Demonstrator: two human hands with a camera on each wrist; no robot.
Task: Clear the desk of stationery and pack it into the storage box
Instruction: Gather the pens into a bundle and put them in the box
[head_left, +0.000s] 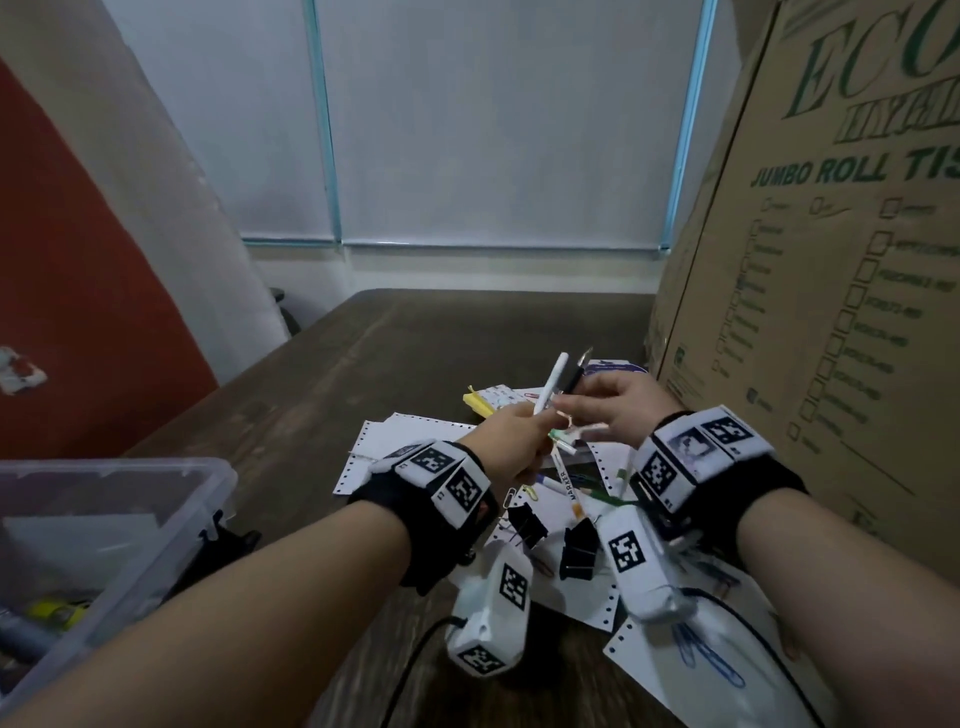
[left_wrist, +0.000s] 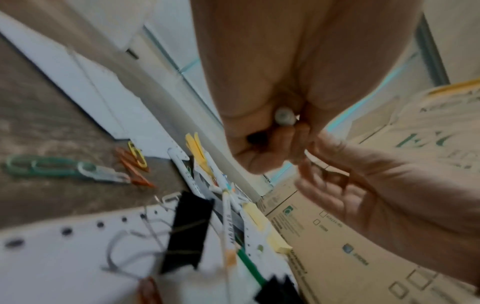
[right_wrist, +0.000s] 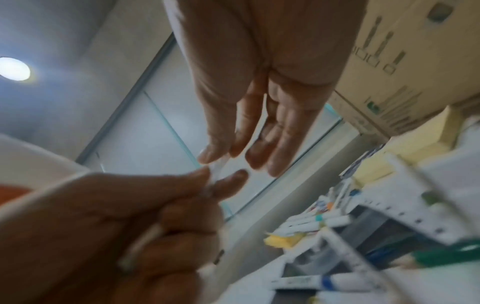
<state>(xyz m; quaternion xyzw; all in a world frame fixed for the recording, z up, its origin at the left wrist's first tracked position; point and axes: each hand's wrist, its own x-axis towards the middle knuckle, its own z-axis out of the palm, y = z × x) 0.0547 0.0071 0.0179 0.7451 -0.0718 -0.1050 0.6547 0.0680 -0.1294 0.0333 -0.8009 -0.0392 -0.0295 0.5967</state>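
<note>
Both forearms reached forward from the camera, each wrist strapped with a black band carrying white tagged blocks. At the end of the left one, the left hand (head_left: 522, 434) was curled round a white pen (head_left: 551, 381) and a black pen (head_left: 576, 375), holding them upright and slightly fanned above the clutter; the left wrist view showed the butt ends of the two barrels tucked in the fist. Meeting it from the other side, the right hand (head_left: 618, 410) had its fingers (right_wrist: 281, 144) extended and loosely spread, with the thumb tip touching the white barrel where the left thumb pinched it; whether it truly gripped the pen cannot be told. Directly beneath the hands lay a heap of white markers (head_left: 569, 480), one lettered MARKER, with a green pencil (left_wrist: 249, 265) beside them. Two black binder clips (head_left: 578, 548) sat just nearer the camera on sheets of perforated printer paper (head_left: 395, 431). Coloured paper clips (left_wrist: 132, 162) were scattered on the dark wooden surface (head_left: 363, 353), and a yellow sticky-note pad (head_left: 478, 402) lay beyond the hands. Well apart to the left stood the clear plastic storage box (head_left: 171, 512), open, with some items already in it. On the right rose a large cardboard carton (head_left: 831, 312) printed in green.
</note>
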